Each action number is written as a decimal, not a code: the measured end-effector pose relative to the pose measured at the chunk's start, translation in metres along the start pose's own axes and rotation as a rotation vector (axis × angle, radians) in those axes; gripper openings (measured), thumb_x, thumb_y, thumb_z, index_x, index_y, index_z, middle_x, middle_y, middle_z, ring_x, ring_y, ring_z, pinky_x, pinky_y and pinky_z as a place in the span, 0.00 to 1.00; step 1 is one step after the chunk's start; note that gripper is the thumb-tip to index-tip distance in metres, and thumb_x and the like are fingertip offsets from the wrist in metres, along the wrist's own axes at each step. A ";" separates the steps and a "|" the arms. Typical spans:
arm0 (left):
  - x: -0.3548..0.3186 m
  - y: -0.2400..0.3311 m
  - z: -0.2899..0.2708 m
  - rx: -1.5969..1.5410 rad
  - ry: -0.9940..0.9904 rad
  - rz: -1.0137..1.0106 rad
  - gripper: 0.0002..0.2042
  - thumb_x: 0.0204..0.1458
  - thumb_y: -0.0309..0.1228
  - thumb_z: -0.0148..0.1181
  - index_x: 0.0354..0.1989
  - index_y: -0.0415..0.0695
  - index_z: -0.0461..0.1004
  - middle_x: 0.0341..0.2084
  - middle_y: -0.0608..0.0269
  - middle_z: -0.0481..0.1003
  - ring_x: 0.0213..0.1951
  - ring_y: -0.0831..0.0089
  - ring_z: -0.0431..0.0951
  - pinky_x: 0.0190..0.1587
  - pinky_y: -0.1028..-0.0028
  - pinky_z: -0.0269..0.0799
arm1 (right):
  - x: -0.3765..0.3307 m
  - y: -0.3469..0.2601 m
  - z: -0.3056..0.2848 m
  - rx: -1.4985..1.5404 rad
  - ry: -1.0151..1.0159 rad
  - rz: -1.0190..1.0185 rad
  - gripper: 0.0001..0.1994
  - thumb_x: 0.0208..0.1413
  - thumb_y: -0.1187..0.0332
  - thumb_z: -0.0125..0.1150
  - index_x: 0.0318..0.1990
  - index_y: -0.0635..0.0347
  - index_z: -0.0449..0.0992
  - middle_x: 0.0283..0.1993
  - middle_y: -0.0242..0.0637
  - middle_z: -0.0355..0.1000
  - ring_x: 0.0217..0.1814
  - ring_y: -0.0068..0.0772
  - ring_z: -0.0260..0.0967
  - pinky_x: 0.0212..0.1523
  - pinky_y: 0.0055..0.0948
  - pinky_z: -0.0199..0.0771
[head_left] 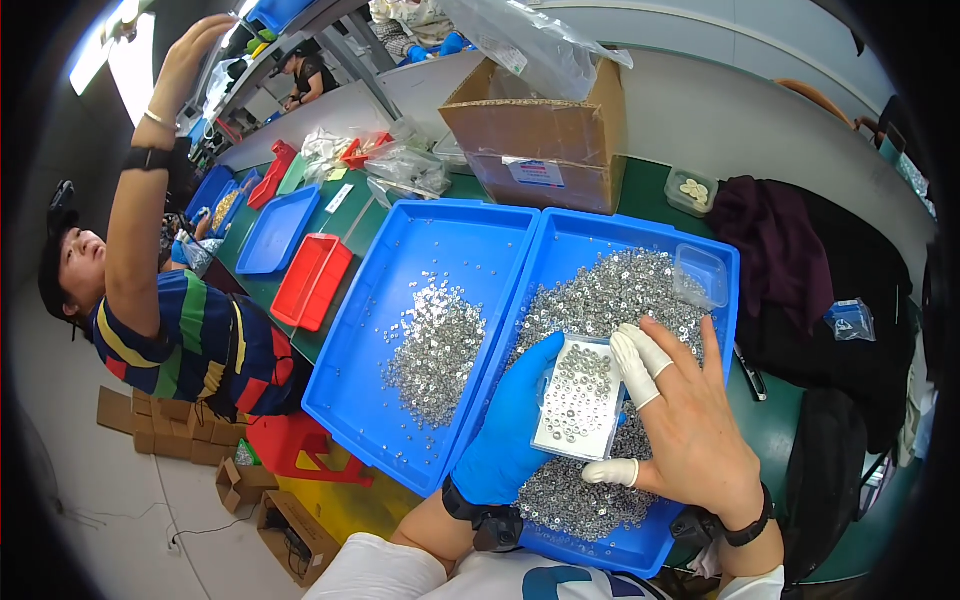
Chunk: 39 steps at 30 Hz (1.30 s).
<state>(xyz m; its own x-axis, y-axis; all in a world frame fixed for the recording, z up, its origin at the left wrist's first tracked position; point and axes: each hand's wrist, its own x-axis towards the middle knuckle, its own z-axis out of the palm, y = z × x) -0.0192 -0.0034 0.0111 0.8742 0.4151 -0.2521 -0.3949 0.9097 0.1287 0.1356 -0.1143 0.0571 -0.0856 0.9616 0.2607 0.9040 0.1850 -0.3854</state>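
Observation:
My left hand, in a blue glove, grips a small clear plastic box with a white bottom. Inside it lie several small silver ring-shaped metal pieces. At the box's right side, my right hand is spread, with white finger cots on the thumb and two fingers. Nothing shows between its fingers. Both hands are above the right blue tray, which holds a deep pile of the same metal pieces. A smaller heap of them lies in the left blue tray.
A clear container sits in the right tray's far corner. Behind the trays stands an open cardboard box. Dark cloth and a cutter knife lie right. A red tray and a person with a raised arm are left.

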 end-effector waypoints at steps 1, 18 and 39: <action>0.000 0.001 -0.003 -0.083 -0.031 -0.034 0.24 0.65 0.45 0.37 0.59 0.39 0.64 0.48 0.47 0.74 0.44 0.55 0.79 0.45 0.55 0.79 | 0.000 0.000 0.000 0.001 0.000 0.000 0.48 0.41 0.36 0.64 0.58 0.75 0.65 0.59 0.56 0.62 0.69 0.54 0.51 0.67 0.70 0.31; -0.001 -0.003 0.007 0.119 0.036 0.054 0.20 0.65 0.38 0.37 0.57 0.38 0.66 0.45 0.51 0.76 0.44 0.64 0.80 0.44 0.67 0.80 | 0.000 0.001 0.000 -0.076 -0.034 0.000 0.53 0.36 0.34 0.64 0.60 0.74 0.61 0.63 0.54 0.59 0.69 0.55 0.50 0.67 0.69 0.36; -0.001 -0.005 0.002 0.159 -0.035 0.075 0.18 0.66 0.33 0.35 0.58 0.37 0.64 0.47 0.51 0.75 0.46 0.65 0.79 0.45 0.67 0.80 | -0.003 -0.003 -0.003 -0.006 0.015 -0.001 0.46 0.43 0.38 0.64 0.58 0.74 0.64 0.59 0.57 0.62 0.69 0.54 0.52 0.66 0.70 0.32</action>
<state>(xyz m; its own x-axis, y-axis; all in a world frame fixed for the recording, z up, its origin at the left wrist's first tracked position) -0.0178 -0.0084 0.0130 0.8541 0.4788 -0.2032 -0.4122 0.8613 0.2971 0.1348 -0.1182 0.0601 -0.0800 0.9583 0.2745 0.9063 0.1846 -0.3802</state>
